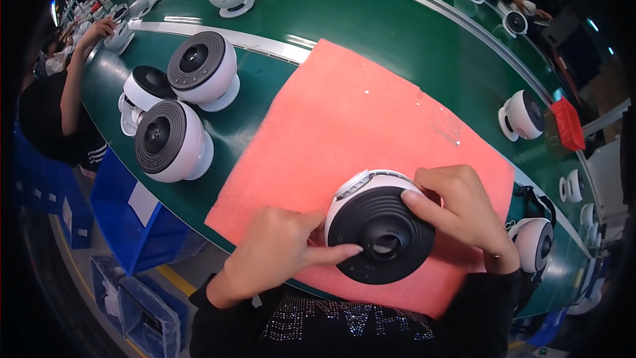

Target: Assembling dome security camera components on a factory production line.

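In front of me, over a pink foam mat, is a round white device with a black ringed front. Its face is turned up toward me, with a raised hub in the middle. A slotted strip shows on its white upper edge. My left hand grips it from the left, thumb laid on the black front and the other fingers curled at the side. From the right, my right hand holds the upper rim, its thumb pressing the edge of the black front. The device's underside is hidden.
Left of the mat stand finished-looking white devices on round bases, beside a white shell part. Another device is at my right. Beyond runs a green conveyor. A co-worker's arm reaches in at left, above blue bins.
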A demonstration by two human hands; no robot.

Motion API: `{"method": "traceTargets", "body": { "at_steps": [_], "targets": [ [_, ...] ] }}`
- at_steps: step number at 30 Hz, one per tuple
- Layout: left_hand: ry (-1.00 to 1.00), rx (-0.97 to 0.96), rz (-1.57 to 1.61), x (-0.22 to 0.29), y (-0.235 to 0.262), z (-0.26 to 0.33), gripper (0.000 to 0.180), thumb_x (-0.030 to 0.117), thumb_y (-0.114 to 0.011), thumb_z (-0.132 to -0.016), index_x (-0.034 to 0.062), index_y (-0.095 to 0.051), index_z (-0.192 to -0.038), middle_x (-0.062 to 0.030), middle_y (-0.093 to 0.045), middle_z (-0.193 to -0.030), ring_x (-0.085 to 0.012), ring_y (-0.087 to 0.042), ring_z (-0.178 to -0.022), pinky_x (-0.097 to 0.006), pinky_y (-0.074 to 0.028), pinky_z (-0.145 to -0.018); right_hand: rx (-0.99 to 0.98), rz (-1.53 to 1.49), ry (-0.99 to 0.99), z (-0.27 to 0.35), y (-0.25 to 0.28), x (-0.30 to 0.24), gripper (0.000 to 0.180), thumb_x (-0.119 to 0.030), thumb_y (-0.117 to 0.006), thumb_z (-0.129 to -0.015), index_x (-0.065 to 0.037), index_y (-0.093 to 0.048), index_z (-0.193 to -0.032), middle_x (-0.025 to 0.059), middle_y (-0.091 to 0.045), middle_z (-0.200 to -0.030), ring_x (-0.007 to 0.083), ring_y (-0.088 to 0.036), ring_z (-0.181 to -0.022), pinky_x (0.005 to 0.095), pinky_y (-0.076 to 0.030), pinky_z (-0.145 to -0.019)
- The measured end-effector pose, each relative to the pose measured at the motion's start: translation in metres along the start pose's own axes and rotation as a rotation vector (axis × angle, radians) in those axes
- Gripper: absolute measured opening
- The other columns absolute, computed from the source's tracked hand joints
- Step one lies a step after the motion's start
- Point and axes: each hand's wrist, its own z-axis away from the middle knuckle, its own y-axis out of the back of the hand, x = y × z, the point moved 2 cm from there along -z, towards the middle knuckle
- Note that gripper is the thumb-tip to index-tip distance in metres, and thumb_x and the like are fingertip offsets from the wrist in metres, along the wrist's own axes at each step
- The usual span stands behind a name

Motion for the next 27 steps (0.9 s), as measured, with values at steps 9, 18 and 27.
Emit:
{"method": "traceTargets", "body": {
  "at_steps": [9, 18, 27],
  "targets": [
    [-0.070, -0.001, -0.121, 0.000, 0.004, -0.010, 0.040, 0.038, -0.073, -0.065, 0.0025, -0.057, -0.056, -0.0065, -0.051, -0.044, -0.0197, -0.053, -0.038, -0.027, -0.039, -0.039, -0.084, 0.155, 0.140, -0.015, 0.001, 0.010, 0.035, -0.027, -0.045, -0.084, -0.002, -0.047, -0.059, 0.0144, -0.045, -0.052, 0.0312, -0.047, -0.049, 0.0388, -0.036, -0.048],
    [-0.136, 0.064, -0.192, -0.001, 0.004, -0.009, 0.042, 0.039, -0.073, -0.064, 0.0027, -0.055, -0.053, -0.0070, -0.051, -0.043, -0.0201, -0.053, -0.037, -0.028, -0.038, -0.038, 0.066, 0.302, 0.272, -0.014, 0.001, 0.005, 0.025, -0.028, -0.057, -0.077, -0.005, -0.056, -0.069, 0.0096, -0.052, -0.062, 0.0264, -0.051, -0.053, 0.0360, -0.039, -0.049],
    [-0.148, 0.092, -0.213, -0.001, 0.006, -0.006, 0.043, 0.040, -0.072, -0.065, 0.0028, -0.055, -0.053, -0.0078, -0.050, -0.043, -0.0221, -0.053, -0.038, -0.029, -0.040, -0.038, -0.124, 0.233, 0.682, 0.011, -0.003, -0.035, 0.044, -0.018, -0.064, -0.069, -0.004, -0.057, -0.110, 0.0128, -0.055, -0.110, 0.0259, -0.054, -0.098, 0.0387, -0.042, -0.078]
  ]
}}
